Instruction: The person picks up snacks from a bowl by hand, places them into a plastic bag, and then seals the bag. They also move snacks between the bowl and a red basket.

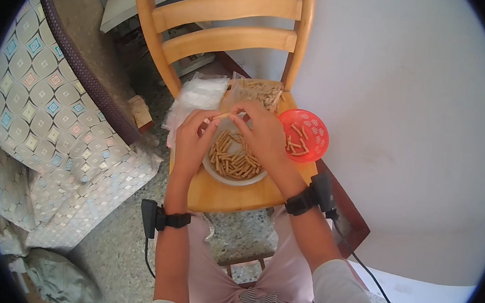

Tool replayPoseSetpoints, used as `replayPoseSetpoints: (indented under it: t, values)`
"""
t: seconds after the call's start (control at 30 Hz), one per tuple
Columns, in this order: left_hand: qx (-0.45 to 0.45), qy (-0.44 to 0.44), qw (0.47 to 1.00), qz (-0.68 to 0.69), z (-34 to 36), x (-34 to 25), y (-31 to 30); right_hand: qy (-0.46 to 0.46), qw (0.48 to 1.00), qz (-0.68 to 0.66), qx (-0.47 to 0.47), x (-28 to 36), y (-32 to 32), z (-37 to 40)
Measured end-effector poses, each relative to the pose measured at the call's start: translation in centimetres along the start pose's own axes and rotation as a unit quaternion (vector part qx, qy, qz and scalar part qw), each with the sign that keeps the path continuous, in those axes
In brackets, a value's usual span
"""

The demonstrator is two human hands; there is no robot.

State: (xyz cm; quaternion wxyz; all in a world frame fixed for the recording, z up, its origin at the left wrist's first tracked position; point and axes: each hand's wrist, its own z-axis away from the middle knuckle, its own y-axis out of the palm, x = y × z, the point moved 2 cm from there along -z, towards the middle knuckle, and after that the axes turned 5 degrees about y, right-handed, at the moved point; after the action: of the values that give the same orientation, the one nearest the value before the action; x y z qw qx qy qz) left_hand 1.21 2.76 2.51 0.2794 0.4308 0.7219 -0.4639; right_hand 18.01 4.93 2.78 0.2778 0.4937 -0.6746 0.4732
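Fingers [201, 114] of the left hand [194, 135] and the right hand [264, 135] pinch one short tan stick [224, 116], an end each, above the far side of the bowl [234, 181]. The bowl rests on the chair [221, 200] with many similar sticks [238, 165] inside. Just right of it, a red basket [324, 138] holds a few more. Beyond the bowl lies a filled bag [264, 93], with other clear bags [201, 94] to its left.

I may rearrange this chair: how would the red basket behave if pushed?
The red basket would probably move easily, being perforated and holding only a few brown sticks. These lie loose, so they may shift. Pushed rightward, it might tip off, since it seems to overhang the chair seat.
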Motion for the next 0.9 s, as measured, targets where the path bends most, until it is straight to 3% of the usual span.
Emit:
replayPoseSetpoints:
  t: [0.1,0.17,0.4,0.47,0.5,0.57,0.6,0.67,0.73,0.9]
  values:
    - [-0.017,0.044,0.998,0.029,-0.1,0.0,-0.1,-0.063,0.992,0.096,0.044,-1.3,0.5,0.1]
    - [0.035,0.063,0.994,0.088,-0.1,0.6,0.4,-0.137,0.98,0.133,0.06,-1.4,1.1,0.3]
    - [0.045,0.015,0.998,0.035,-0.5,0.8,-0.8,-0.066,0.986,0.103,0.111,-2.2,2.1,0.5]
    - [-0.054,0.101,0.993,0.002,-0.8,1.3,-2.7,-0.096,0.969,0.153,0.172,-3.1,2.6,1.1]
    - [-0.06,0.096,0.994,-0.002,-0.8,1.7,-3.5,-0.099,0.967,0.149,0.179,-3.3,2.4,1.5]
    - [-0.188,0.087,0.976,-0.066,-0.6,1.8,-5.5,-0.024,0.911,0.275,0.306,-4.0,2.4,2.9]
    - [-0.2,0.072,0.976,-0.039,-0.5,1.2,-6.1,-0.025,0.911,0.274,0.306,-3.9,2.6,3.1]
    - [-0.164,0.058,0.983,-0.059,-0.3,1.7,-6.4,0.014,0.861,0.355,0.362,-4.1,3.5,3.3]
    - [-0.114,0.004,0.989,-0.096,0.2,1.9,-6.7,0.011,0.88,0.323,0.349,-5.3,4.2,3.5]
    - [-0.081,0.007,0.986,-0.144,0.2,3.0,-5.6,-0.024,0.911,0.273,0.308,-6.1,4.3,3.2]
